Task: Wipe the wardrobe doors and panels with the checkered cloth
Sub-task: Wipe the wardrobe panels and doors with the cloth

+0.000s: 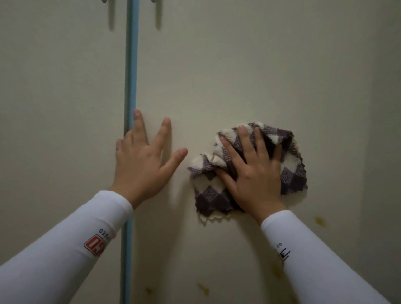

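1. Nearest: two white sleeves come in from bottom corners, both cut off by the frame edge. Left sleeve has a red logo w/ small lettering, upside down, hard to read. Right sleeve has dark print, also not legible.
2. Left hand: fingers spread apart, palm toward the right door, holding nothing. Fingertips look to be touching the door; palm contact can't be told. Pinky side overlaps the blue strip.
3. Right hand: fingers spread, pressed flat on the checkered cloth, pinning it against the right door. Thumb tip is tucked into a fold, partly hidden.
4. Cloth: bunched, dark purple & cream checks, approx mid-height in view, just right of the left hand, not touching it. Middle part is hidden under the hand.
5. Yellowish stains on the right door below the cloth, some near the bottom edge; blurry, can't tell what they are.
6. Left door: plain cream, other side of the blue strip.
7. Top: two handles, only the tips in frame, rest cut off; their shadows fall on both doors.
8. Far right: darker vertical panel, dim, detail unclear.
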### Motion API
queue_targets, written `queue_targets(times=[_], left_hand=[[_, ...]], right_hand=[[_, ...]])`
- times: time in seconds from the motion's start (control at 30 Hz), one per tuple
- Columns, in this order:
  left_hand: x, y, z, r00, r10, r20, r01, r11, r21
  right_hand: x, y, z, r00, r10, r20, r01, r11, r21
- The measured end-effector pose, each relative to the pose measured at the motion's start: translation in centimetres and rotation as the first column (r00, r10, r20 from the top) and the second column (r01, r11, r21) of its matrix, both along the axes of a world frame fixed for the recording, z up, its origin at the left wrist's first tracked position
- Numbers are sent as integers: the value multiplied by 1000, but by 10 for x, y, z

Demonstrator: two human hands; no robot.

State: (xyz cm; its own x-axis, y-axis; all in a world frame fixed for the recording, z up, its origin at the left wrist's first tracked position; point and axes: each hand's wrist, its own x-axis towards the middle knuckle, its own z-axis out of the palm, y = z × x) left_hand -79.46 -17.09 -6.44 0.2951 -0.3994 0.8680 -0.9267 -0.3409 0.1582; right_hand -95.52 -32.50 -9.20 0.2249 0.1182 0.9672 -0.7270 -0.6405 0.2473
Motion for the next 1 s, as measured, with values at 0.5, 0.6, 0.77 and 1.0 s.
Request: queue_targets(times=[0.5,0.6,0.77,1.0], left_hand=[[-12,-5,5,997,80,3,-80,997,21],[-15,-5,5,997,76,-10,-75,996,41],[-19,-3,9,995,100,-24,-98,992,78],[-20,1,8,997,52,-64,-48,996,73]], right_hand=[[-110,-58,-34,966,-113,231,20,928,371],[-104,-53,-44,931,-125,343,-48,889,456],[-65,-29,-59,916,-115,383,-84,881,466],[13,15,-62,976,-86,199,23,955,296]])
